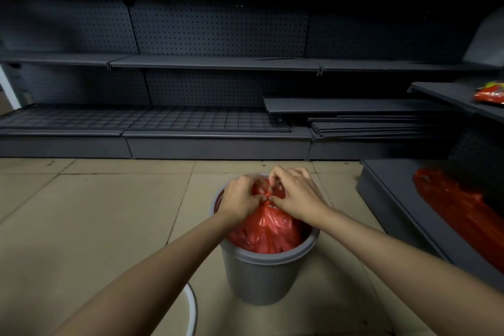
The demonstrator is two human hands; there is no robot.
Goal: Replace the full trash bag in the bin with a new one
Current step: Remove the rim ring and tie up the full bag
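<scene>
A grey round bin (259, 278) stands on the tiled floor in front of me. Inside it sits a full red trash bag (266, 234), its top gathered into a twisted knot between my hands. My left hand (240, 200) pinches the bag's top from the left. My right hand (294, 195) pinches it from the right, fingertips meeting at the knot. A flat red plastic bag (461, 215) lies on the low dark shelf base to the right of the bin.
Dark metal shelving (212, 63) with pegboard backs runs across the wall ahead. Loose shelf boards (368, 120) are stacked on its bottom right. A side shelf (447, 95) at right holds a red packet (489, 94). A white round rim (192, 308) shows bottom left.
</scene>
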